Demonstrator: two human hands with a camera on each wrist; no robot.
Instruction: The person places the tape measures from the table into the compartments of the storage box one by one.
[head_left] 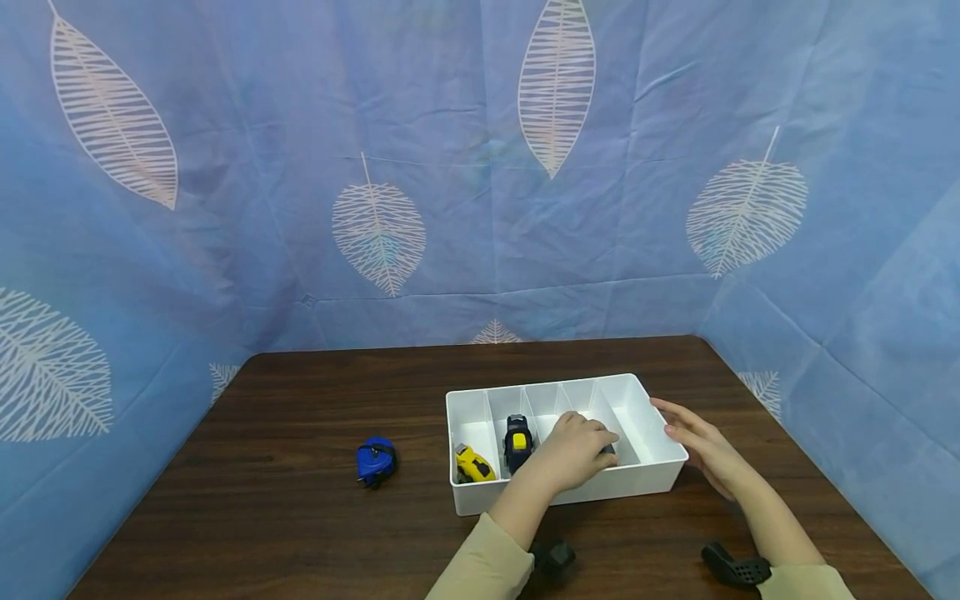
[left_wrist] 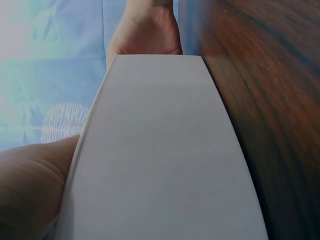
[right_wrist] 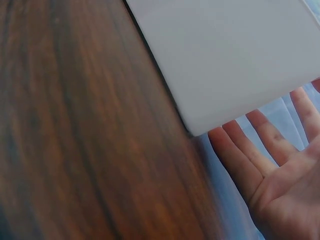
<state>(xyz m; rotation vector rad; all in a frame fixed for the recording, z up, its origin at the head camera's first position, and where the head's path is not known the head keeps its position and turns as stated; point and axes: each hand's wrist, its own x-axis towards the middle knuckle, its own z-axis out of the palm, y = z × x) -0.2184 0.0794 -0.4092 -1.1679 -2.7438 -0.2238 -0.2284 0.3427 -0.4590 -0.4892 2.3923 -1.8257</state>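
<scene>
A white divided box stands on the table. My left hand reaches over its front wall, fingers curled down over a dark grey object in a compartment right of the middle; most of that object is hidden. In the left wrist view, the thumb lies beside the box's front wall. My right hand is at the box's right end, fingers loosely extended, fingertips right at the end wall. A black tape measure with a yellow button sits in the second compartment from the left, a yellow-and-black tool in the leftmost.
A blue tape measure with a black strap lies on the dark wooden table, left of the box. A blue curtain with white leaf prints hangs behind and at the sides. The box's rightmost compartment shows its bare white floor.
</scene>
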